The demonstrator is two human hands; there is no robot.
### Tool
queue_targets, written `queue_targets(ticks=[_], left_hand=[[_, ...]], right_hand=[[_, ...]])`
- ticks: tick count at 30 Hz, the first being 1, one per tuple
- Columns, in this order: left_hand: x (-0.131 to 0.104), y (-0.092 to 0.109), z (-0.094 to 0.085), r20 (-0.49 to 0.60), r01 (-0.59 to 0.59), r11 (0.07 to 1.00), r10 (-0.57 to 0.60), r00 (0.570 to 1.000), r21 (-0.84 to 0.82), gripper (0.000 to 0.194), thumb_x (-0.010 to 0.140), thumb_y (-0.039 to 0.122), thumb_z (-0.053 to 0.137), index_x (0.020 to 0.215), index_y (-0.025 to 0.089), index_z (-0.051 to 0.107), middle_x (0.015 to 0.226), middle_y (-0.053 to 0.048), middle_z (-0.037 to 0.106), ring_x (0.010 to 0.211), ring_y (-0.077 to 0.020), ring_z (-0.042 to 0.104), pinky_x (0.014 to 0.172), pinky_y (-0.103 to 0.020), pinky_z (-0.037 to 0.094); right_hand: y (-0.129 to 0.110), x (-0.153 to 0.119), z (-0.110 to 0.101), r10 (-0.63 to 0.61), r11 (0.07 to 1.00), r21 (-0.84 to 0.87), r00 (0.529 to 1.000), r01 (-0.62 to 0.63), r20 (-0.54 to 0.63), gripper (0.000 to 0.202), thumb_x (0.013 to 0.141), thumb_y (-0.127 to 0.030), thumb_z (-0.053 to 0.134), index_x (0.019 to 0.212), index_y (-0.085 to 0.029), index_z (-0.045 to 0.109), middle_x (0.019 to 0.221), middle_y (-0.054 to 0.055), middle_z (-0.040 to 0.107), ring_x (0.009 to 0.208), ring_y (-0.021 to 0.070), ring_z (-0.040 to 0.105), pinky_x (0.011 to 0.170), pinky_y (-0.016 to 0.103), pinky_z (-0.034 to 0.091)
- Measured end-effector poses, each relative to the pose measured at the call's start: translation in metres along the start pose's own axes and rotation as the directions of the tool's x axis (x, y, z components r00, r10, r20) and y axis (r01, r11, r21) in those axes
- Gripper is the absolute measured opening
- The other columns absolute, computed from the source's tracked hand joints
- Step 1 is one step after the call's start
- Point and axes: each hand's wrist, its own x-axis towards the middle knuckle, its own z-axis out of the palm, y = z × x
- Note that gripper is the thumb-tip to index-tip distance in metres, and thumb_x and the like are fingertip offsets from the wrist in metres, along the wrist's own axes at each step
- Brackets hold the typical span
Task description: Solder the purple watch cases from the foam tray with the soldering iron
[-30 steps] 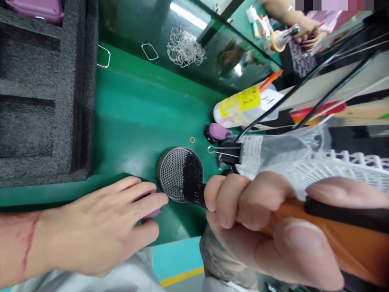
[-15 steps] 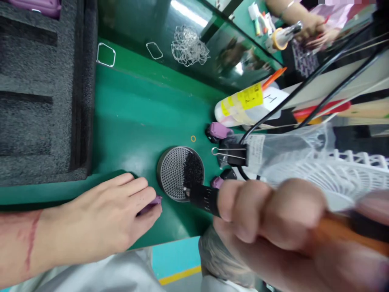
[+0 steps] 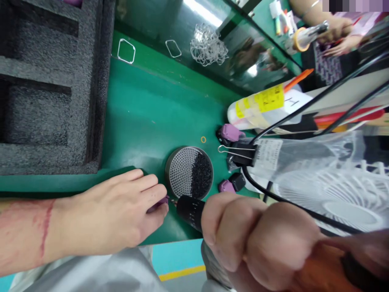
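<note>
My left hand (image 3: pixel 121 213) is closed around a small purple part (image 3: pixel 158 204), mostly hidden under the fingers near the table's front edge. In my right hand (image 3: pixel 261 231) is an electric screwdriver (image 3: pixel 190 211) with a black nose and an orange body. Its bit points left, right beside the purple part; whether the two touch, I cannot tell. Just behind the bit sits a round dish (image 3: pixel 180 174) with a perforated plate. Tiny black screws (image 3: pixel 201 175) cover the dish's right side.
A grey foam tray (image 3: pixel 86 121) takes up the left. Behind are white frames (image 3: pixel 126 51) and a wire-like heap (image 3: pixel 208 44). To the right lie purple-and-black parts (image 3: pixel 230 132), a white bottle (image 3: pixel 243 113), a binder clip (image 3: pixel 246 153), cables and a white basket (image 3: pixel 364 194). A co-worker's hands (image 3: pixel 340 36) show far right.
The screwdriver's bit has left the dish of screws and moved left and toward me, to the purple part in my left hand. The view has shifted slightly.
</note>
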Motion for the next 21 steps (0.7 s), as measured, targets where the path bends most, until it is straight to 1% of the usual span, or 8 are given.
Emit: queue_targets(ticks=[2, 5, 6, 8, 11, 17, 19, 21], left_hand=[[0.001, 0.000, -0.001, 0.001, -0.001, 1.000, 0.001, 1.000, -0.015, 0.014, 0.113, 0.014, 0.079, 0.125, 0.015, 0.086, 0.108, -0.005, 0.073, 0.097, -0.0239, 0.059, 0.085, -0.041, 0.045], [0.001, 0.000, -0.002, -0.016, -0.005, 1.000, 0.004, 1.000, -0.027, 0.008, 0.114, 0.014, 0.079, 0.118, 0.014, 0.086, 0.103, -0.004, 0.070, 0.093, -0.0236, 0.056, 0.082, -0.042, 0.042], [0.001, 0.001, -0.002, -0.026, 0.000, 1.000, 0.000, 1.000, -0.024, 0.007, 0.115, 0.014, 0.078, 0.115, 0.014, 0.085, 0.101, -0.004, 0.068, 0.092, -0.0236, 0.055, 0.081, -0.042, 0.042], [0.001, 0.002, -0.002, -0.041, 0.013, 1.000, -0.013, 0.999, -0.016, 0.011, 0.118, 0.014, 0.076, 0.111, 0.014, 0.085, 0.100, -0.004, 0.067, 0.092, -0.0236, 0.053, 0.080, -0.043, 0.041], [0.001, 0.003, -0.002, -0.038, 0.021, 1.000, -0.021, 0.999, -0.007, 0.015, 0.120, 0.016, 0.075, 0.108, 0.014, 0.084, 0.101, -0.004, 0.066, 0.092, -0.0235, 0.052, 0.079, -0.043, 0.043], [0.000, 0.001, 0.002, -0.067, -0.003, 1.000, 0.004, 0.998, 0.014, 0.015, 0.114, 0.018, 0.083, 0.100, 0.017, 0.082, 0.098, -0.005, 0.064, 0.091, -0.0244, 0.051, 0.079, -0.042, 0.041], [0.000, 0.001, 0.001, -0.072, -0.013, 1.000, 0.014, 0.997, 0.016, 0.014, 0.112, 0.019, 0.086, 0.099, 0.018, 0.081, 0.098, -0.005, 0.063, 0.090, -0.0243, 0.051, 0.079, -0.041, 0.040], [0.001, 0.001, 0.000, -0.041, -0.014, 1.000, 0.015, 0.999, 0.028, 0.008, 0.114, 0.021, 0.085, 0.107, 0.018, 0.082, 0.100, -0.005, 0.064, 0.091, -0.0247, 0.053, 0.080, -0.042, 0.040]], right_hand=[[0.005, 0.000, 0.002, 0.029, 0.996, 0.077, 0.998, -0.033, 0.058, 0.039, 0.109, -0.032, 0.092, 0.137, -0.051, 0.073, 0.069, -0.010, 0.065, 0.050, 0.0225, 0.061, 0.059, 0.049, 0.065], [0.011, -0.010, -0.006, 0.115, 0.988, 0.085, 0.977, -0.131, 0.178, 0.009, 0.110, -0.042, 0.084, 0.115, -0.046, 0.078, 0.073, -0.004, 0.065, 0.055, 0.0266, 0.065, 0.054, 0.052, 0.064], [0.012, -0.014, -0.010, 0.155, 0.984, 0.059, 0.968, -0.170, 0.196, 0.008, 0.108, -0.046, 0.084, 0.107, -0.043, 0.077, 0.075, -0.002, 0.064, 0.057, 0.0278, 0.065, 0.052, 0.053, 0.064], [0.012, -0.024, -0.020, 0.215, 0.976, 0.008, 0.961, -0.220, 0.175, 0.021, 0.101, -0.048, 0.093, 0.096, -0.039, 0.075, 0.077, 0.000, 0.061, 0.059, 0.0284, 0.063, 0.053, 0.058, 0.066], [0.012, -0.035, -0.037, 0.187, 0.982, -0.052, 0.972, -0.181, 0.144, 0.039, 0.090, -0.049, 0.107, 0.085, -0.036, 0.070, 0.074, -0.002, 0.053, 0.056, 0.0261, 0.055, 0.056, 0.065, 0.069], [0.015, -0.037, -0.047, 0.122, 0.989, -0.105, 0.983, -0.108, 0.138, 0.045, 0.100, -0.070, 0.095, 0.081, -0.037, 0.071, 0.066, -0.003, 0.050, 0.055, 0.0279, 0.056, 0.065, 0.069, 0.070], [0.013, -0.035, -0.042, 0.111, 0.991, -0.088, 0.987, -0.101, 0.120, 0.042, 0.102, -0.068, 0.093, 0.083, -0.038, 0.071, 0.063, -0.003, 0.050, 0.054, 0.0283, 0.057, 0.064, 0.067, 0.068], [0.009, -0.031, -0.036, 0.094, 0.994, -0.060, 0.993, -0.090, 0.070, 0.029, 0.106, -0.059, 0.091, 0.093, -0.041, 0.072, 0.062, -0.005, 0.051, 0.052, 0.0279, 0.056, 0.062, 0.063, 0.066]])
